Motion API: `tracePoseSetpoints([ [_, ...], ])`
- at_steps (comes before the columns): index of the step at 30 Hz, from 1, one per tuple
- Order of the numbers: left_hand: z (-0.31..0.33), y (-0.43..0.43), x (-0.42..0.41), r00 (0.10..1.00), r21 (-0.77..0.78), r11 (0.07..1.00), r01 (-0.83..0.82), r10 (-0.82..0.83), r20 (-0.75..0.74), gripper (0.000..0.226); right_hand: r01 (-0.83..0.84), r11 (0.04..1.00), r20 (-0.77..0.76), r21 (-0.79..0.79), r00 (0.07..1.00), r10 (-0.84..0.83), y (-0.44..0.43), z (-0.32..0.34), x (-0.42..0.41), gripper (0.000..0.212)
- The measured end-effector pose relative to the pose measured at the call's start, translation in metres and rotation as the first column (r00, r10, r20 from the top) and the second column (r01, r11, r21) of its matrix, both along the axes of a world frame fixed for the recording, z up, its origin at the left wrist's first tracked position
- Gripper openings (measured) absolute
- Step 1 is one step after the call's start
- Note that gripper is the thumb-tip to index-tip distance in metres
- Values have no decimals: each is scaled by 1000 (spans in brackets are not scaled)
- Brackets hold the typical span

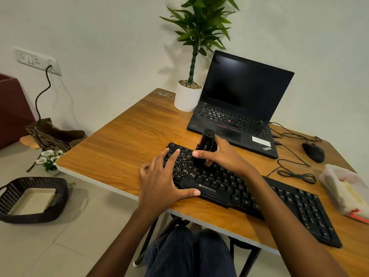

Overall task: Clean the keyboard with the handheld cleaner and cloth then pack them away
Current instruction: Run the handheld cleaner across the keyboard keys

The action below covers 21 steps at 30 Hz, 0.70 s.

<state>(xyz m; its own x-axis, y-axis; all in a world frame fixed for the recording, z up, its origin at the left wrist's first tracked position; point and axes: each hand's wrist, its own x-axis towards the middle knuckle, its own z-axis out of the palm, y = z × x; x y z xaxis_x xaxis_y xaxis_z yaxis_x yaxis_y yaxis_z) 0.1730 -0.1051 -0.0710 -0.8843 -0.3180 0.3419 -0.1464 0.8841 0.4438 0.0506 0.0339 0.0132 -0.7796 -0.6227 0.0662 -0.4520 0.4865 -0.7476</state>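
Curled round the black handheld cleaner (206,145), my right hand (222,156) holds it upright, its lower end on the keys near the left end of the long black Zebronics keyboard (279,198). My left hand (161,180) lies flat on that end, fingers straight, thumb along the front edge. The keyboard sits slantwise on the wooden table (129,140), just before the open black laptop (239,100).

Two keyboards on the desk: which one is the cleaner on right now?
The separate Zebronics keyboard at the near edge, not the one built into the laptop. The right hand holds the handheld cleaner on its left keys.
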Motion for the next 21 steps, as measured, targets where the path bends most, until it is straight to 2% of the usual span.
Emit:
tracePoseSetpoints([
  [2, 0, 0, 0, 1000, 4, 1000, 3, -3, -1, 125, 15, 999, -21, 34, 1000, -14, 0, 3, -2, 52],
  [4, 0, 0, 0, 1000, 8, 1000, 3, -3, -6, 125, 60, 996, -170, 68, 984, -48, -5, 2, -3, 58],
  [5, 0, 0, 0, 1000, 8, 1000, 4, -4, -4, 125, 53, 996, -192, 72, 981, -38, -7, 0, -2, 60],
  [9, 0, 0, 0, 1000, 10, 1000, 4, -4, -7, 126, -16, 998, -13, 64, 1000, 17, -4, 5, -2, 54],
  [12, -1, 0, 0, 1000, 15, 1000, 4, -4, -9, 124, 42, 995, -148, 88, 989, -29, -4, 4, -4, 59],
  [16, -1, 0, 0, 1000, 10, 1000, -2, 3, -22, 122, -41, 998, 23, 52, 999, 40, -3, 5, -2, 49],
  [19, -1, 0, 0, 1000, 10, 1000, -4, 4, -15, 124, 24, 995, -142, 93, 990, -11, -3, 7, -5, 51],
  [21, 0, 0, 0, 1000, 9, 1000, -5, 5, -12, 125, -37, 996, -74, 82, 996, 43, -4, 6, -2, 47],
])
